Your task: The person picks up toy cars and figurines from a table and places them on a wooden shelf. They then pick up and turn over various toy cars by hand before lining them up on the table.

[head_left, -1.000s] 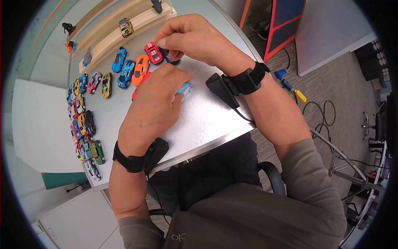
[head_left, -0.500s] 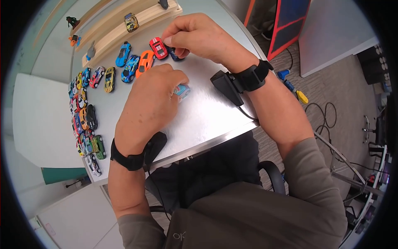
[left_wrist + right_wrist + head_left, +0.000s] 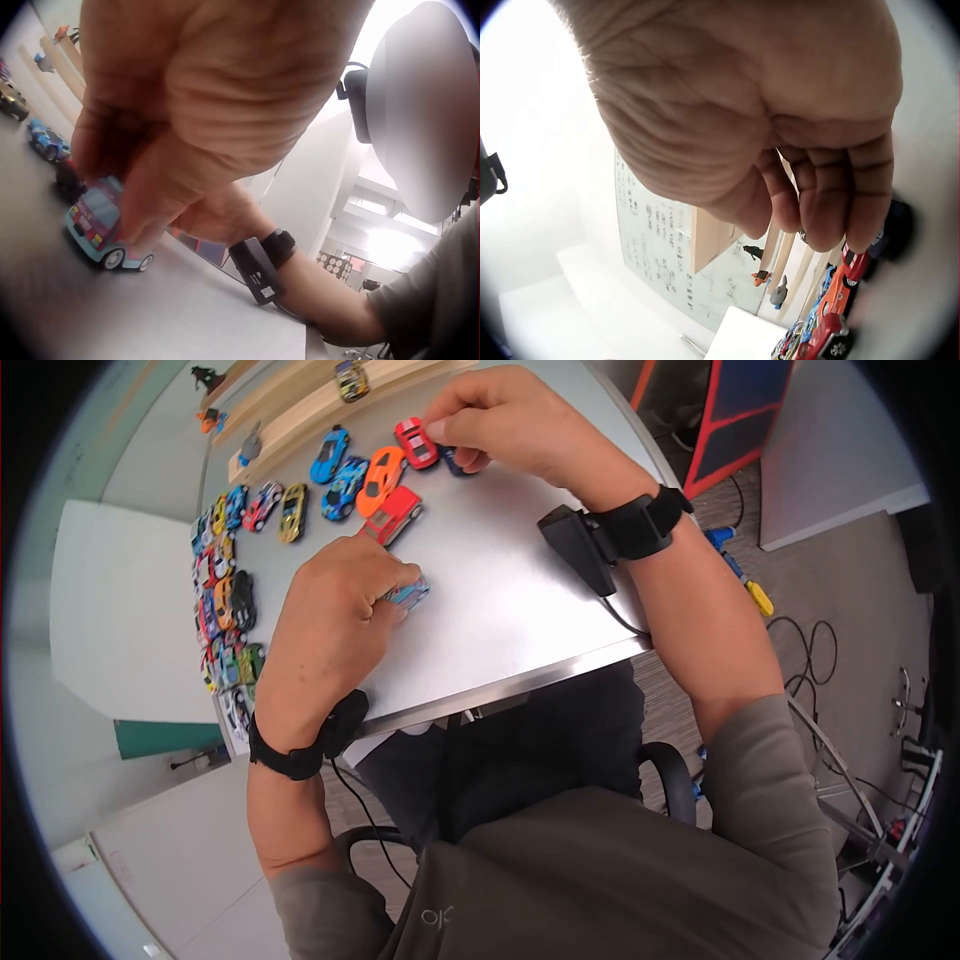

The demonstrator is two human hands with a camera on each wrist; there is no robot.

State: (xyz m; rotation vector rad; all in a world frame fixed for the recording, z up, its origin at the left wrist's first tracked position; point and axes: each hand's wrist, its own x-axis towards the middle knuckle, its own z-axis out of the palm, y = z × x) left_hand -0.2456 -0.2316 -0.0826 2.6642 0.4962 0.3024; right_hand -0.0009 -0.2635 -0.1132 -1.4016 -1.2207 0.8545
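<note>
My left hand pinches a light blue and pink toy van between thumb and fingers, low over the silver table; its wheels show in the left wrist view. Just beyond that hand lies a red toy pickup. My right hand hovers at the far side with fingers loosely curled. Its fingertips are right at a red toy car with white stripes, and a dark blue toy car is partly hidden beneath them. No toy shows between the right fingers in the right wrist view.
An orange car, two blue cars and a gold car lie in a loose row. Several cars crowd the left edge, a black one among them. Wooden steps with a gold car and a grey figurine stand behind.
My left hand has drawn back toward me and leftward with the toy van, uncovering the red pickup. The right hand keeps its place beside the striped red car. The head view has shifted.
</note>
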